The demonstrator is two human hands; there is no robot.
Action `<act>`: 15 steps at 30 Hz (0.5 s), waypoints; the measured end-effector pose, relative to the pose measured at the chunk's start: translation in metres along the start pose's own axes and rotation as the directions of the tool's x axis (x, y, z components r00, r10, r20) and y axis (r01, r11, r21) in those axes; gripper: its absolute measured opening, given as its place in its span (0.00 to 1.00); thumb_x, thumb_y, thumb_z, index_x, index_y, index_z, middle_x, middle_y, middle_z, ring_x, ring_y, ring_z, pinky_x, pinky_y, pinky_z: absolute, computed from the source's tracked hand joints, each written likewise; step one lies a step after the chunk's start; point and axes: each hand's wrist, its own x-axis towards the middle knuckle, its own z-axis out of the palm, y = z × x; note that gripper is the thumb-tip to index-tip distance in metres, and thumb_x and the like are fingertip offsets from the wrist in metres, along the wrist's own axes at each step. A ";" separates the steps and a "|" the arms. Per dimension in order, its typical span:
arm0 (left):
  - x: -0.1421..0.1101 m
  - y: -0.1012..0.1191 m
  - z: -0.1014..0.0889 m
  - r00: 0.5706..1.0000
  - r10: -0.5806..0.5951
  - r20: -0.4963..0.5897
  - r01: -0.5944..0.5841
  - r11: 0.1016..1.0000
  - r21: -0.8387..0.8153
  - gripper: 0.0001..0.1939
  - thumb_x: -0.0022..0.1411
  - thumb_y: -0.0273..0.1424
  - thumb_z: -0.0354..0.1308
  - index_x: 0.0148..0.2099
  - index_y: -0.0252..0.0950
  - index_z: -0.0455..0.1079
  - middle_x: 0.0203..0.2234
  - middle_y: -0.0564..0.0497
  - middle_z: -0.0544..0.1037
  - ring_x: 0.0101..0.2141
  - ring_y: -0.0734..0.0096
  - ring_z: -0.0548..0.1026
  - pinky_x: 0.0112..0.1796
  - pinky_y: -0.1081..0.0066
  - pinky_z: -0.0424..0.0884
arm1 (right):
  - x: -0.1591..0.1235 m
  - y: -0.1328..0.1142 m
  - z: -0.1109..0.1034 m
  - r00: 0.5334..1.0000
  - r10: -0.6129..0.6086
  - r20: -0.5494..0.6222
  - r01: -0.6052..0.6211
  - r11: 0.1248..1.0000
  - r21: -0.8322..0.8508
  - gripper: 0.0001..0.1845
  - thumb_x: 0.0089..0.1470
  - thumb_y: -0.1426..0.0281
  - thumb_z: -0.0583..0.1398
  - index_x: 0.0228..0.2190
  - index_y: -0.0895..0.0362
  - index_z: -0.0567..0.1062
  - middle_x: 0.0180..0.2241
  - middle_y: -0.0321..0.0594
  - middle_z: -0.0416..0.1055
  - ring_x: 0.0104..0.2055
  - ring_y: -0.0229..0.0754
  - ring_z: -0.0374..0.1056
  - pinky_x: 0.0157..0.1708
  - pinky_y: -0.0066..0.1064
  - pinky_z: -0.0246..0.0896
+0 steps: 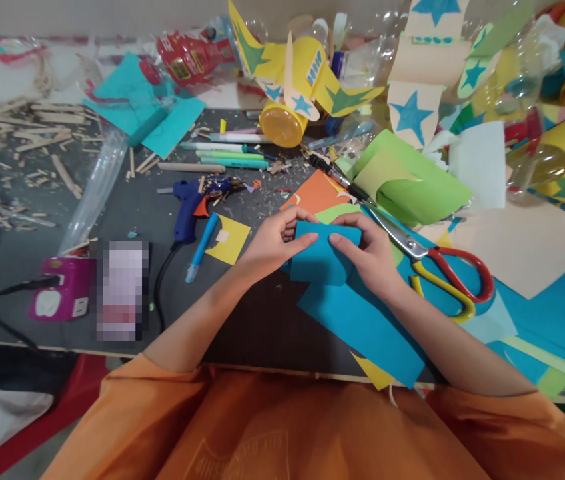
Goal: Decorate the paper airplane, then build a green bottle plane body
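A small rectangle of blue paper (325, 257) is held up between my two hands, above the dark table. My left hand (282, 243) pinches its upper left part, thumb on the near face and fingers behind. On the upper right, my right hand (367, 250) grips it the same way. Whether the sheet is folded I cannot tell. Below it lies a longer blue paper strip (362, 327), partly under my right forearm. Large scissors (427, 257) with red and yellow handles rest just right of my right hand. Orange paper (315, 190) lies beyond my fingers.
A blue glue gun (189, 207), a blue marker (203, 247) and yellow paper (229, 240) lie to the left. Farther left are a phone (119, 290) and a magenta power adapter (62, 290). A decorated yellow bottle craft (295, 80) sits at the back. Wood sticks (27, 127) litter the far left.
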 end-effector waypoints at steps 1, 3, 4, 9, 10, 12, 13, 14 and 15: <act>0.000 -0.001 -0.001 1.000 0.013 -0.014 -0.013 1.000 0.016 0.12 0.60 0.39 0.62 0.43 0.39 0.71 0.27 0.55 0.71 0.26 0.77 0.67 0.27 0.77 0.64 | 0.000 0.001 0.000 1.000 -0.008 -0.012 0.008 1.000 -0.028 0.12 0.51 0.57 0.63 0.31 0.52 0.72 0.32 0.37 0.74 0.34 0.43 0.70 0.34 0.35 0.65; -0.001 -0.001 -0.002 0.997 0.046 -0.057 -0.044 0.998 0.043 0.11 0.62 0.40 0.60 0.41 0.39 0.70 0.27 0.54 0.70 0.26 0.76 0.68 0.28 0.76 0.66 | 0.000 0.004 -0.002 0.999 -0.011 -0.047 0.008 0.998 -0.069 0.10 0.52 0.58 0.61 0.30 0.52 0.72 0.29 0.36 0.74 0.31 0.42 0.67 0.31 0.34 0.62; -0.001 -0.001 -0.003 0.995 0.067 -0.078 -0.063 0.997 0.048 0.11 0.63 0.42 0.58 0.38 0.39 0.69 0.26 0.54 0.71 0.27 0.76 0.69 0.29 0.75 0.67 | 0.000 0.006 -0.003 0.998 -0.012 -0.065 0.006 0.996 -0.086 0.10 0.51 0.59 0.61 0.30 0.52 0.72 0.29 0.36 0.73 0.30 0.42 0.66 0.29 0.34 0.61; -0.002 0.000 -0.006 0.972 0.166 -0.169 -0.152 0.984 0.091 0.21 0.68 0.49 0.50 0.30 0.39 0.61 0.21 0.56 0.67 0.25 0.76 0.68 0.30 0.73 0.68 | -0.003 0.010 -0.005 0.994 -0.023 -0.106 0.008 0.990 -0.137 0.09 0.51 0.60 0.60 0.31 0.52 0.73 0.29 0.36 0.72 0.29 0.41 0.63 0.28 0.34 0.57; -0.002 -0.001 -0.006 0.965 0.175 -0.193 -0.157 0.982 0.105 0.22 0.68 0.50 0.50 0.29 0.39 0.60 0.20 0.56 0.66 0.24 0.76 0.66 0.29 0.73 0.67 | -0.004 0.010 -0.005 0.994 -0.023 -0.109 0.009 0.991 -0.131 0.09 0.51 0.61 0.60 0.32 0.51 0.74 0.29 0.36 0.72 0.29 0.41 0.63 0.28 0.34 0.57; -0.004 -0.002 -0.006 0.955 0.178 -0.239 -0.154 0.981 0.115 0.25 0.68 0.52 0.48 0.26 0.39 0.58 0.18 0.57 0.63 0.21 0.77 0.63 0.24 0.73 0.62 | -0.004 0.011 -0.005 0.994 -0.016 -0.107 0.004 0.994 -0.109 0.08 0.50 0.61 0.61 0.31 0.51 0.74 0.29 0.37 0.73 0.29 0.42 0.62 0.28 0.34 0.57; -0.005 -0.003 -0.005 0.948 0.178 -0.263 -0.151 0.981 0.121 0.26 0.68 0.52 0.48 0.24 0.39 0.57 0.16 0.57 0.61 0.20 0.77 0.62 0.23 0.72 0.61 | -0.004 0.011 -0.005 0.995 -0.009 -0.103 -0.001 0.995 -0.101 0.08 0.49 0.61 0.61 0.31 0.51 0.74 0.29 0.37 0.73 0.29 0.42 0.62 0.27 0.34 0.57; -0.006 -0.003 -0.005 0.939 0.186 -0.289 -0.154 0.979 0.132 0.28 0.67 0.53 0.48 0.22 0.39 0.56 0.15 0.57 0.61 0.19 0.76 0.62 0.23 0.72 0.61 | -0.004 0.011 -0.005 0.995 -0.003 -0.097 -0.006 0.995 -0.097 0.08 0.49 0.61 0.61 0.31 0.51 0.75 0.29 0.37 0.73 0.29 0.42 0.63 0.27 0.34 0.57; -0.007 -0.004 -0.004 0.928 0.202 -0.312 -0.163 0.976 0.145 0.29 0.66 0.53 0.49 0.20 0.39 0.56 0.15 0.56 0.62 0.20 0.75 0.63 0.25 0.71 0.64 | -0.004 0.012 -0.005 0.996 0.001 -0.092 -0.010 0.995 -0.098 0.08 0.49 0.61 0.61 0.32 0.51 0.75 0.30 0.37 0.73 0.30 0.42 0.63 0.27 0.34 0.57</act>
